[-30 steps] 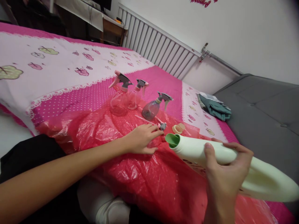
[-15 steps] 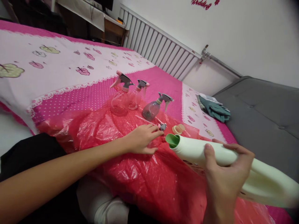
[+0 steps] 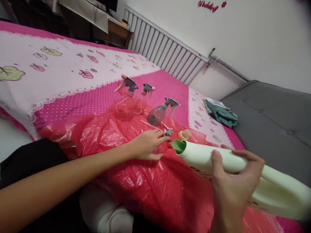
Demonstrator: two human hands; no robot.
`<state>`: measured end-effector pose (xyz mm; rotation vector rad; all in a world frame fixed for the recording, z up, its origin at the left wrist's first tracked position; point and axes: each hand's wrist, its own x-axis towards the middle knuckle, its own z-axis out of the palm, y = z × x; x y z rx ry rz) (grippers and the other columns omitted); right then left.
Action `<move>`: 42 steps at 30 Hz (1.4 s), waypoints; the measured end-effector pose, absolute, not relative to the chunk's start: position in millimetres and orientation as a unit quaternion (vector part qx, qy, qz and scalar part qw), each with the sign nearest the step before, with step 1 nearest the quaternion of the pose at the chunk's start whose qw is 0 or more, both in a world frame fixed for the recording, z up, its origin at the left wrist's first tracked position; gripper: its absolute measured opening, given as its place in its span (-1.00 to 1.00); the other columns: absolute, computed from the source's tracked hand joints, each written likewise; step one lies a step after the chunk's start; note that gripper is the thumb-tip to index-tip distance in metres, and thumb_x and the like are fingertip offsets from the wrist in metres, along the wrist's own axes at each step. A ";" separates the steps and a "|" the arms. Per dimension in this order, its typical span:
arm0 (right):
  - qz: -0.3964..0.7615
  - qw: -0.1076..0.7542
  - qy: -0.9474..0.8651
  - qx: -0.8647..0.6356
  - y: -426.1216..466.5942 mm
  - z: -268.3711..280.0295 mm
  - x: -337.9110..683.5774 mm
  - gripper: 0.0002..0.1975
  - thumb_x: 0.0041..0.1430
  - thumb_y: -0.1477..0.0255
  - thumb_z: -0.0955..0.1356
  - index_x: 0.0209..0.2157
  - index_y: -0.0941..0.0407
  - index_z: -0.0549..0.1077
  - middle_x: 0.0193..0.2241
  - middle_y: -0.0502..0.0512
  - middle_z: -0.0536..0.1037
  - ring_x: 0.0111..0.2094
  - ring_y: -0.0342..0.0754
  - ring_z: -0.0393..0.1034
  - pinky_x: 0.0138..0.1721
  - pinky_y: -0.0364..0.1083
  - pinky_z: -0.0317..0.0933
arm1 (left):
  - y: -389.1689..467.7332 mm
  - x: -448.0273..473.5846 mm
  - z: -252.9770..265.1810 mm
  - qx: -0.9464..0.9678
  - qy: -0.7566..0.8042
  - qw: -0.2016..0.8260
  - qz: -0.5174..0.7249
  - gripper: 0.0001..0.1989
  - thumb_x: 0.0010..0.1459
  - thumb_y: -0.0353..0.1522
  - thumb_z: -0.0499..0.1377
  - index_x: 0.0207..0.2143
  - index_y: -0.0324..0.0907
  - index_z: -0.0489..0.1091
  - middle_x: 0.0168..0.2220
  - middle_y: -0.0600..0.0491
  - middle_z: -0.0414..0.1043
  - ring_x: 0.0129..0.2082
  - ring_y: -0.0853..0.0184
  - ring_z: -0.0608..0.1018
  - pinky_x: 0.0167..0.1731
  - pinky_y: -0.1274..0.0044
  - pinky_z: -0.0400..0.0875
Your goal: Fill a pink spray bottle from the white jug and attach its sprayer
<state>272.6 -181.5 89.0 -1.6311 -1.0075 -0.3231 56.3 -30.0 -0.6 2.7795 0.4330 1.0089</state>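
My right hand [image 3: 236, 178] grips a large pale-green jug [image 3: 201, 153], tipped on its side with its mouth to the left. A green pour spout [image 3: 178, 146] shows inside that mouth. Against the spout lies the neck of a clear bottle [image 3: 160, 149], hard to make out over the red plastic. My left hand [image 3: 149, 145] is closed around this bottle, thumb on the near side. Just beyond my fingers is a loose spray head [image 3: 168, 132] with a thin tube. A pale cap [image 3: 184, 134] sits behind the spout. Whether liquid flows is not visible.
Clear spray bottles [image 3: 125, 105] and a grey spray bottle [image 3: 157, 115] stand on a red plastic sheet [image 3: 145, 184] over the pink bed [image 3: 97, 100]. Folded clothes [image 3: 222, 113] lie by the grey headboard [image 3: 274, 110]. A radiator [image 3: 160, 45] lines the wall.
The view has shifted very slightly. Both hands, the jug and the bottles keep practically the same places, with no visible change of grip.
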 end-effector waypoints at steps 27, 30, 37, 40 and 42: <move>-0.112 0.575 -0.428 -0.688 -181.1 94.6 265.3 -0.40 0.03 0.06 0.56 -0.03 0.06 0.37 0.03 0.22 0.61 0.13 0.27 0.56 0.24 0.40 0.37 | -30.7 55.7 0.4 0.927 0.144 0.090 0.334 -0.50 0.31 -0.27 0.29 0.24 -0.25 0.42 0.13 -0.26 0.54 0.07 -0.05 0.61 0.10 0.16 0.55; -0.112 0.574 -0.431 -0.688 -181.2 94.4 265.8 -0.40 0.04 0.07 0.56 -0.02 0.06 0.37 0.03 0.23 0.61 0.13 0.28 0.55 0.25 0.42 0.35 | -30.3 55.7 0.1 0.928 0.143 0.086 0.334 -0.50 0.31 -0.26 0.30 0.23 -0.24 0.42 0.14 -0.25 0.54 0.08 -0.04 0.62 0.10 0.17 0.56; -0.109 0.574 -0.426 -0.690 -180.8 94.1 264.5 -0.40 0.02 0.07 0.56 -0.02 0.06 0.38 0.05 0.23 0.61 0.14 0.29 0.55 0.25 0.41 0.35 | -30.6 55.0 0.9 0.928 0.146 0.080 0.333 -0.49 0.31 -0.24 0.30 0.24 -0.25 0.42 0.15 -0.26 0.55 0.06 -0.05 0.63 0.09 0.18 0.57; -0.112 0.571 -0.427 -0.693 -180.9 94.8 264.4 -0.40 0.02 0.06 0.56 -0.03 0.06 0.38 0.04 0.23 0.62 0.13 0.28 0.55 0.25 0.40 0.35 | -30.8 55.4 1.5 0.928 0.146 0.079 0.333 -0.49 0.32 -0.24 0.30 0.24 -0.26 0.42 0.15 -0.26 0.55 0.06 -0.04 0.63 0.09 0.19 0.57; -0.114 0.570 -0.430 -0.691 -180.9 95.1 264.8 -0.41 0.03 0.07 0.56 -0.03 0.06 0.38 0.03 0.22 0.62 0.12 0.27 0.55 0.25 0.39 0.34 | -30.7 55.7 1.7 0.928 0.145 0.079 0.334 -0.50 0.31 -0.25 0.30 0.23 -0.27 0.42 0.14 -0.26 0.56 0.06 -0.04 0.63 0.08 0.19 0.57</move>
